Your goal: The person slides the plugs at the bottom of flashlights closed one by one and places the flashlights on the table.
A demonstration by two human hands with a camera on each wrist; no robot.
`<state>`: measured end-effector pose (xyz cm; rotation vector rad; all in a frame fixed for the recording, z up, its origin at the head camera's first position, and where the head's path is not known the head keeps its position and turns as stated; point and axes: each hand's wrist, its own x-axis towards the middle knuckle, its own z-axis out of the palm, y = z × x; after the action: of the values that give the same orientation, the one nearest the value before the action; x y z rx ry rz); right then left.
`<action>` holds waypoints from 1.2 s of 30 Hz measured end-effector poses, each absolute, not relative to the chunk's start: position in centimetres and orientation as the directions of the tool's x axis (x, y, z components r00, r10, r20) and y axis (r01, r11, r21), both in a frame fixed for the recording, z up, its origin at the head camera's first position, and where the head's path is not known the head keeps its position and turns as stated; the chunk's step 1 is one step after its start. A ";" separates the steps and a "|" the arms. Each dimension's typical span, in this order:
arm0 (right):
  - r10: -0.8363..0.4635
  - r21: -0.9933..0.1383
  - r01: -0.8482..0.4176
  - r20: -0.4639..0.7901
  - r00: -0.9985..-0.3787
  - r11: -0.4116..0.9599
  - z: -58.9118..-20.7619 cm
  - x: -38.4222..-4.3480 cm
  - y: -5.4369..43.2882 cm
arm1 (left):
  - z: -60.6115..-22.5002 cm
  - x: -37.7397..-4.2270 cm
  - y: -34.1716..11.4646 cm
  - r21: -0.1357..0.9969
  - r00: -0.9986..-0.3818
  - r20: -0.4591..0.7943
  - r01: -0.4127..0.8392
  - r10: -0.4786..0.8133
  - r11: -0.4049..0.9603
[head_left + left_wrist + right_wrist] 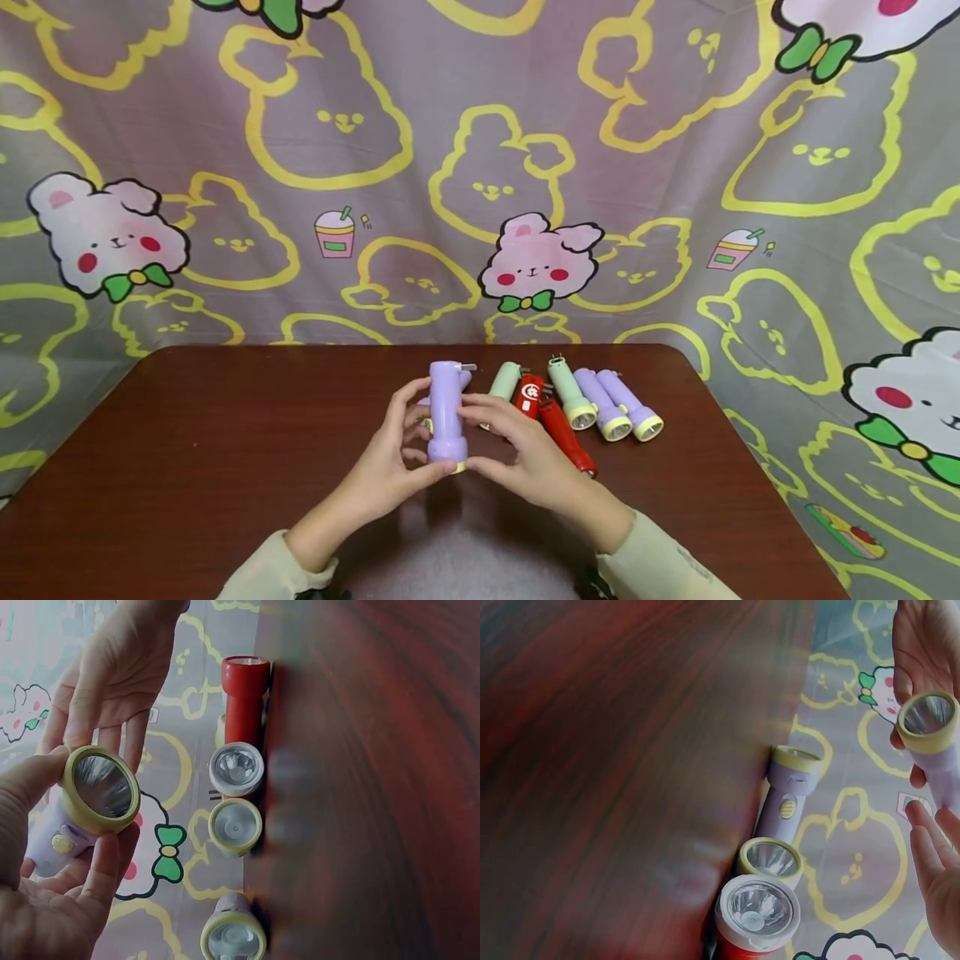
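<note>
A purple flashlight (446,408) with a yellow rim stands upright between both hands above the table, lens end down. Metal plug prongs stick out to the right at its upper end. My left hand (393,458) grips it from the left, thumb at the rim and fingers around the body; the left wrist view shows its lens (103,784) and yellow switch (63,843). My right hand (528,446) is at its right side, fingers extended close to the body and thumb near the rim. Whether they touch is hard to tell.
Behind the hands lie a partly hidden purple flashlight (467,379), a green one (505,380) and a red one (529,397). Farther right are another red flashlight (564,435), a green one (567,387) and two purple ones (598,400). A patterned curtain hangs behind the brown table (187,450).
</note>
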<state>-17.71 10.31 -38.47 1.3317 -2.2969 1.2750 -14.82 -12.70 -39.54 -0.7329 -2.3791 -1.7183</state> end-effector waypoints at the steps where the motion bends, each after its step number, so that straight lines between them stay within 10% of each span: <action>1: -0.604 -0.575 -0.785 0.549 -0.578 0.229 -38.5 -17.7 10.4 | -39.6 -14.7 -12.7 0.858 -0.872 0.372 0.454 0.318 0.241; 36: -0.390 -0.819 -0.545 0.450 -0.803 0.177 -37.4 -18.4 9.1 | -40.2 -13.7 -11.5 0.830 -0.834 0.421 0.513 0.357 0.219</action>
<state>-18.40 9.06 -37.40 0.9213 -2.3008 1.6971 -13.74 -11.53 -40.17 -0.8424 -2.3401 -1.6809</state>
